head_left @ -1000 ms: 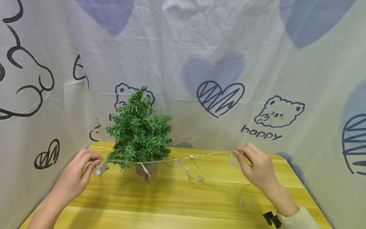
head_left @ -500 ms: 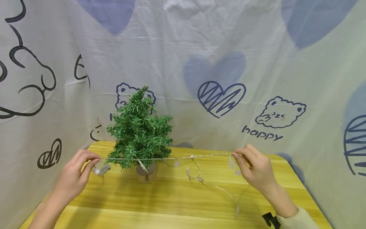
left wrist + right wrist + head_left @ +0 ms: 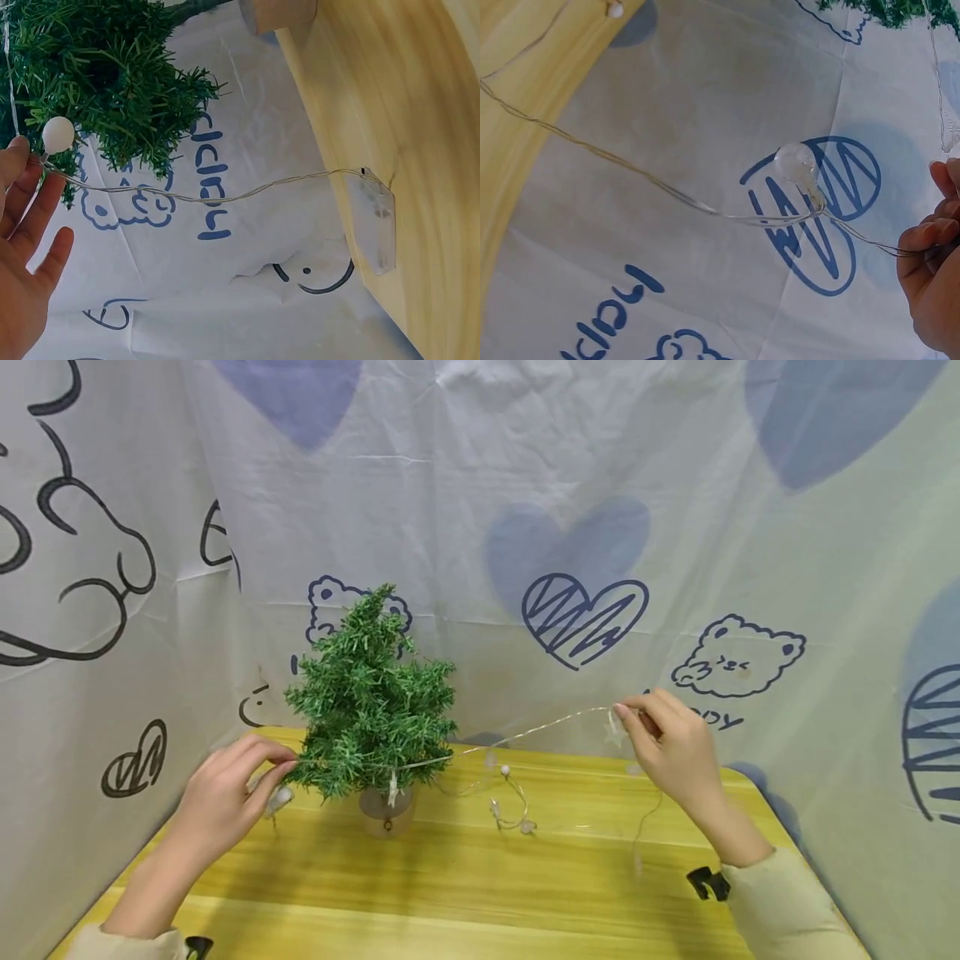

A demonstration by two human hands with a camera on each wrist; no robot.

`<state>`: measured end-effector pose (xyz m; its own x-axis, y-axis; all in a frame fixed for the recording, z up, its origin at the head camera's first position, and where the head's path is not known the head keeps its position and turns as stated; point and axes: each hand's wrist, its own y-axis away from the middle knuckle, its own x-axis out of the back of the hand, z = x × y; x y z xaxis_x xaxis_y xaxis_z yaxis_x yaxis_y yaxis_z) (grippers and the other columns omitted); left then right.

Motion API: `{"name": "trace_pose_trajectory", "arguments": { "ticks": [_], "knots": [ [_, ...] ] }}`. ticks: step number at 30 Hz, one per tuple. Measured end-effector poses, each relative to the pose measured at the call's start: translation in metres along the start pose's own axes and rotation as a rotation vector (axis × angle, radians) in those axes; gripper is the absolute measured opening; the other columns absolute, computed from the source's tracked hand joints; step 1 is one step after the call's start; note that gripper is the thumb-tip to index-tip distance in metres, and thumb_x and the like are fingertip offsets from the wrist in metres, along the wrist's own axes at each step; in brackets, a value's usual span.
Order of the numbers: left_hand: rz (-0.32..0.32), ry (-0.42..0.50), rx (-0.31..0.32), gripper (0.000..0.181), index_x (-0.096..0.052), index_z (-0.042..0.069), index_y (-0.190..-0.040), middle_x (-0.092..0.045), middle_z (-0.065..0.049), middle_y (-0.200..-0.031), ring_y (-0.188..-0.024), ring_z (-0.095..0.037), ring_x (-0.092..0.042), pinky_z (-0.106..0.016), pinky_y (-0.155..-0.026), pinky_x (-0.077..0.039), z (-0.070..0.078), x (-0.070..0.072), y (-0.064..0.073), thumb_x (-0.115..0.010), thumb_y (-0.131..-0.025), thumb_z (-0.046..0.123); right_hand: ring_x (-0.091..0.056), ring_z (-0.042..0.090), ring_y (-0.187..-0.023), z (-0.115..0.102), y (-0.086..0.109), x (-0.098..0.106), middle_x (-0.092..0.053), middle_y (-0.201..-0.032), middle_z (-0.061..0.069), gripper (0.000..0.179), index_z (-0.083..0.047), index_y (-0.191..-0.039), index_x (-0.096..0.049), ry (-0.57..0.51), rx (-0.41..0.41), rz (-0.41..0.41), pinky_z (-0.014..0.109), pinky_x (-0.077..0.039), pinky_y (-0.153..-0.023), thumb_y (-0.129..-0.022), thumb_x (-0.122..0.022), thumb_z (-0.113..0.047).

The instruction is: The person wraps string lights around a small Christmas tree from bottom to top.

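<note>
A string of fairy lights (image 3: 534, 729) stretches between both hands, passing in front of a small green artificial Christmas tree (image 3: 371, 702). Near the tree's lower left branches, my left hand (image 3: 225, 789) pinches the wire between thumb and fingertips. My right hand (image 3: 672, 745), out to the right and higher, pinches the other stretch, with a star-shaped light (image 3: 614, 729) hanging beside its fingers. Another small light (image 3: 393, 787) dangles before the tree's round base (image 3: 386, 814). In the left wrist view a white ball light (image 3: 58, 135) sits at the fingertips; a clear bulb (image 3: 796, 163) shows near the right hand.
The loose wire with several lights (image 3: 527, 827) lies on the wooden table (image 3: 465, 893). A clear battery box (image 3: 373, 223) at the wire's end rests on the tabletop. White printed cloth (image 3: 450, 527) hangs behind and at the sides.
My right hand has risen with the wire, which now slopes up to the right. My left hand has shifted right, closer to the tree, still pinching the wire.
</note>
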<state>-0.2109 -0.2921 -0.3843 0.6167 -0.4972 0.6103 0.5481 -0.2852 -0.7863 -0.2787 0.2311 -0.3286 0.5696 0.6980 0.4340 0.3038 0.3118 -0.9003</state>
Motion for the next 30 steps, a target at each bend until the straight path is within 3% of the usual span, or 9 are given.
{"name": "trace_pose_trajectory", "arguments": {
  "ticks": [2, 8, 14, 17, 23, 30],
  "knots": [
    [-0.003, 0.0, -0.015, 0.029, -0.073, 0.013, -0.098, -0.069, 0.003, -0.098, -0.088, -0.016, -0.064, -0.038, -0.075, -0.048, 0.0, -0.001, -0.003, -0.086, -0.078, -0.003, -0.035, 0.007, -0.06, 0.002, -0.01, -0.003, -0.047, -0.068, -0.001, 0.009, 0.0, -0.093, -0.075, 0.016, -0.025, -0.028, 0.019, -0.027, -0.053, -0.086, -0.08, 0.004],
    [-0.003, 0.005, -0.03, 0.027, -0.074, 0.013, -0.097, -0.069, 0.003, -0.097, -0.088, -0.02, -0.066, -0.044, -0.073, -0.051, -0.003, -0.006, -0.008, -0.086, -0.078, -0.002, -0.038, 0.009, -0.061, 0.005, -0.042, -0.023, -0.049, -0.069, 0.002, 0.004, 0.0, -0.093, -0.073, 0.023, -0.058, -0.091, 0.022, -0.03, -0.053, -0.093, -0.077, -0.002],
    [-0.049, -0.006, -0.017, 0.026, -0.074, 0.015, -0.094, -0.067, 0.003, -0.096, -0.084, -0.019, -0.064, -0.044, -0.071, -0.049, -0.004, -0.01, -0.008, -0.087, -0.078, -0.001, -0.04, 0.015, -0.062, 0.004, -0.076, -0.044, -0.051, -0.071, 0.005, 0.011, -0.001, -0.095, -0.074, 0.011, -0.114, -0.137, 0.03, -0.033, -0.055, -0.099, -0.072, -0.011],
    [-0.066, -0.015, -0.011, 0.026, -0.075, 0.016, -0.092, -0.065, 0.003, -0.096, -0.083, -0.02, -0.063, -0.046, -0.071, -0.049, -0.005, -0.01, -0.006, -0.088, -0.077, 0.0, -0.045, 0.019, -0.063, 0.004, -0.088, -0.055, -0.054, -0.073, 0.006, 0.015, -0.002, -0.097, -0.075, 0.024, -0.157, -0.214, 0.033, -0.036, -0.056, -0.101, -0.07, -0.016],
    [-0.059, -0.022, -0.004, 0.023, -0.075, 0.014, -0.091, -0.065, 0.001, -0.096, -0.081, -0.021, -0.064, -0.046, -0.069, -0.049, -0.005, -0.006, -0.006, -0.088, -0.078, 0.001, -0.057, 0.022, -0.072, 0.008, -0.097, -0.084, -0.065, -0.087, 0.005, 0.021, -0.007, -0.105, -0.076, 0.099, -0.228, -0.465, 0.036, -0.047, -0.061, -0.105, -0.065, -0.026],
    [-0.086, 0.066, 0.065, 0.016, -0.075, 0.012, -0.103, -0.068, 0.001, -0.105, -0.088, -0.02, -0.066, -0.041, -0.075, -0.053, -0.011, 0.01, -0.019, -0.077, -0.091, 0.003, -0.062, 0.021, -0.076, 0.01, -0.103, -0.111, -0.068, -0.093, 0.005, 0.023, -0.009, -0.109, -0.076, 0.109, -0.267, -0.591, 0.036, -0.052, -0.064, -0.106, -0.064, -0.028]
  ]
}}
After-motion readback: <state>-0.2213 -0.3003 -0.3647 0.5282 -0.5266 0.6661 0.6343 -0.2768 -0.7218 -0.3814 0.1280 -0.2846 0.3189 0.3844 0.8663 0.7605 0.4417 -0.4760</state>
